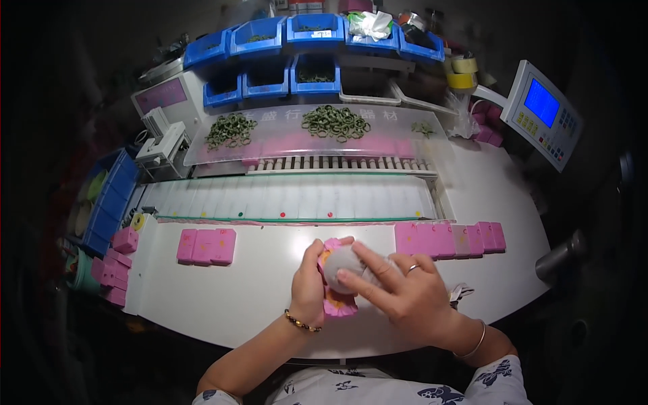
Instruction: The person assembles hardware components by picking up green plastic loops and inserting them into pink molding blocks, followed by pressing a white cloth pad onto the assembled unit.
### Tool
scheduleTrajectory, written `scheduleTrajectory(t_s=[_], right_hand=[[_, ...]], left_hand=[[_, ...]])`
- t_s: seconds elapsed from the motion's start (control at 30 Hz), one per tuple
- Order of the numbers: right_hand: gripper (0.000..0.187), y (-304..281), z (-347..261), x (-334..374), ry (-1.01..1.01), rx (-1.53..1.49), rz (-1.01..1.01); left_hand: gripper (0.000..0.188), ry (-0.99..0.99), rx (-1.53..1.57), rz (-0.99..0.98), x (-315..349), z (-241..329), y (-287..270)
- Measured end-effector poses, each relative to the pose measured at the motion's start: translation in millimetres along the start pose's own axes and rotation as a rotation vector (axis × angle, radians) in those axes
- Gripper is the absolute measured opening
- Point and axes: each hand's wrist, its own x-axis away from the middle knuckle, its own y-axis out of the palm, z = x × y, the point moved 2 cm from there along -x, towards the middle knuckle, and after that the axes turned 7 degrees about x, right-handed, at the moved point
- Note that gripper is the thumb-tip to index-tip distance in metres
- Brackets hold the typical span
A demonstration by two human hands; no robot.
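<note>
My left hand (308,289) is closed around an opened pink rubber mold (340,308) with wavy edges and orange-yellow patches inside. It is held above the front middle of the white table. My right hand (420,297) grips a rounded grey cloth pouch (342,268), fingers spread over its top. The pouch lies against the mold's inner face and hides much of it. Pink mold blocks (223,246) stand close together on the table to the left of my hands. Another row of pink blocks (432,241) lies to the right.
A glass-like panel (304,196) and a roller strip (344,164) lie ahead. Behind them, green rings (335,123) are heaped on a translucent sheet under blue bins (315,28). A control panel (543,111) stands right, a blue crate (111,199) left, and a metal cylinder (561,256) at the right edge.
</note>
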Motion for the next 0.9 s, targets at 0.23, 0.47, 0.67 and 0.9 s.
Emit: scheduleTrajectory(t_s=[0.23, 0.47, 0.67, 0.9], right_hand=[[0.043, -19, -11, -3, 0.137, 0.05, 0.233], [0.052, -10, -1, -6, 0.023, -0.07, 0.075], [0.051, -7, -29, -2, -0.078, -0.008, 0.013], [0.047, -21, -7, -4, 0.091, -0.04, 0.193]], left_hand=[[0.057, 0.161, -0.075, -0.058, 8, 19, 10], [0.058, 0.301, -0.16, -0.051, 9, 15, -3], [0.056, 0.631, -0.322, -0.184, 22, 36, 12], [0.054, 0.634, -0.236, -0.09, 18, 29, -14]])
